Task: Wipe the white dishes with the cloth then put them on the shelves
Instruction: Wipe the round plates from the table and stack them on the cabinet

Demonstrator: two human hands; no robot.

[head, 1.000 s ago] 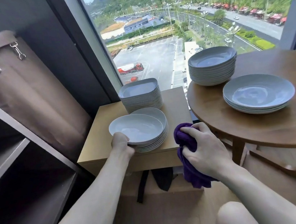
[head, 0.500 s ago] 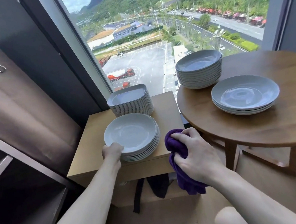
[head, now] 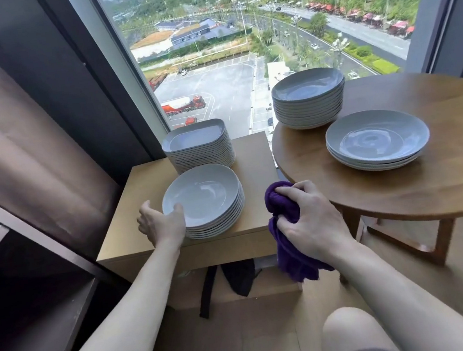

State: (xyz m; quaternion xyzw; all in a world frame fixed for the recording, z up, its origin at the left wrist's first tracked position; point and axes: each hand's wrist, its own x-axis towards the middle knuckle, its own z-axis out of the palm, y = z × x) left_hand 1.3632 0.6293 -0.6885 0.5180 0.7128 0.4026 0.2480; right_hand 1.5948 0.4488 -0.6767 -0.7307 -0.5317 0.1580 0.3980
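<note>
Change: my left hand (head: pixel 162 225) clutched the rim of the top plate half a second ago. Now it has let go, and the fingers are spread.
Shelves: a dark shelf unit with pale boards (head: pixel 35 239) stands at the far left. A brown fabric sheet (head: pixel 15 150) hangs above it.
Left hand: released and holding nothing. Only my thumb touches the rim of the nearest stack.
Near dishes: a stack of round white plates (head: pixel 207 202) sits at the front of the low light-wood side table (head: pixel 123 236).
Square dishes: a stack of rounded-square white dishes (head: pixel 198 144) stands just behind it on the same table.
Cloth: a crumpled purple cloth (head: pixel 284 206) hangs beside the front right corner of the side table.
Right hand: my right hand (head: pixel 312 219) is clenched round the upper part of the cloth.
Round table: a brown round wooden table (head: pixel 344 190) carries a tall stack of deep white plates (head: pixel 308 97) at the back. A low stack of wide white plates (head: pixel 377 141) lies nearer to me.
</note>
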